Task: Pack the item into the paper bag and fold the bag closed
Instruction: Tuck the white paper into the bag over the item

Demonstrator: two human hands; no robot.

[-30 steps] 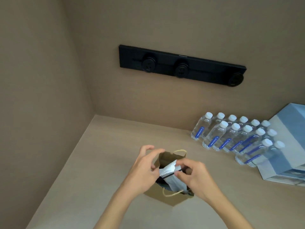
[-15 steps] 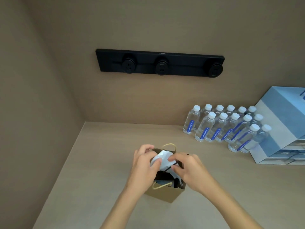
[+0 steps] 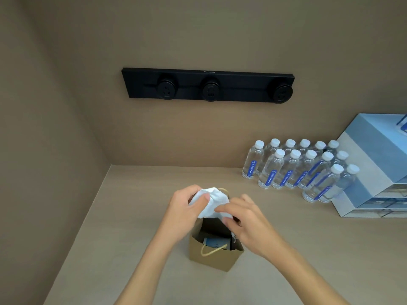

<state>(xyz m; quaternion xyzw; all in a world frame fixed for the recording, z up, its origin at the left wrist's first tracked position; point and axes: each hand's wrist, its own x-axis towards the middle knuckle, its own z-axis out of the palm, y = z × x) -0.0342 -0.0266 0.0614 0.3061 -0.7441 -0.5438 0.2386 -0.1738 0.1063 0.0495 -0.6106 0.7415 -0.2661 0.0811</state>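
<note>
Beige table (image 3: 132,216), walled corner: brown paper bag (image 3: 217,257) stands open, something bluish already inside, while left hand (image 3: 187,213) and right hand (image 3: 246,225) both pinch the white item (image 3: 212,204) over its mouth; packing half done, folding not begun.

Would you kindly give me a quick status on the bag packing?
Left hand and right hand both pinching white packet above the open paper bag. Packet not in. Nothing in the way.
</note>
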